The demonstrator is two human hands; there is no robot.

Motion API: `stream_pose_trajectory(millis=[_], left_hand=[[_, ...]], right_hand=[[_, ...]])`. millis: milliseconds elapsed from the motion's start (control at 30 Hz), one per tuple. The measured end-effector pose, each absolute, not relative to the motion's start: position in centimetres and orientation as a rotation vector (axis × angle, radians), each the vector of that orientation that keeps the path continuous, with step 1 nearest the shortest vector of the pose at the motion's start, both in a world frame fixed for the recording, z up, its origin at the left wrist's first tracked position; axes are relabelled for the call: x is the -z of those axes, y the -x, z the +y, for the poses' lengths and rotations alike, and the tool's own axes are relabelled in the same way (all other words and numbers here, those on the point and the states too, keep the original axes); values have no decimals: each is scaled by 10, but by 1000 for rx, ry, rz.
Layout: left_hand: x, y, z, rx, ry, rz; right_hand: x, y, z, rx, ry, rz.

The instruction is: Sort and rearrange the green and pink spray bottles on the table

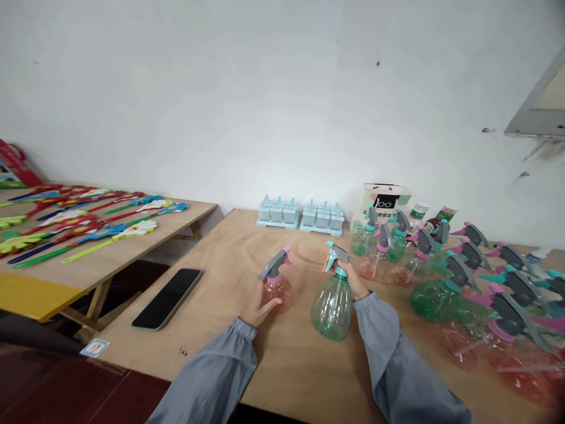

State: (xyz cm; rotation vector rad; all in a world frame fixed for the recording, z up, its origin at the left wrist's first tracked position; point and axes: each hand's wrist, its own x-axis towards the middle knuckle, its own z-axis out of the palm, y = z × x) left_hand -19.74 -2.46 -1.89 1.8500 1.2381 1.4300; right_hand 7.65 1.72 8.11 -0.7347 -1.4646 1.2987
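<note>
My left hand (256,305) is wrapped round a pink spray bottle (281,294) with a grey and pink trigger head, which rests on the wooden table (212,330). In my right hand (354,279) is a green spray bottle (332,309), gripped near its neck below a grey and teal trigger head. This one leans slightly, and I cannot tell whether its base touches the tabletop. Some of the right fingers are hidden behind the bottle. To the right stand several more pink and green spray bottles (435,300), crowded together.
A black phone (168,298) lies at the left. By the wall are two light-blue ice-pop moulds (278,213), a printed carton (359,212) and two labelled bottles (444,215). Colourful hand-shaped clappers (128,229) cover a second table (145,250), across a gap.
</note>
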Motion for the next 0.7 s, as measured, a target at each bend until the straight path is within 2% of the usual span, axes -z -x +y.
stream_pose_trajectory(millis=[700], left_hand=[[19, 197, -24, -1392, -1847, 1211]], right_hand=[[-87, -74, 11, -1301, 765, -1541]])
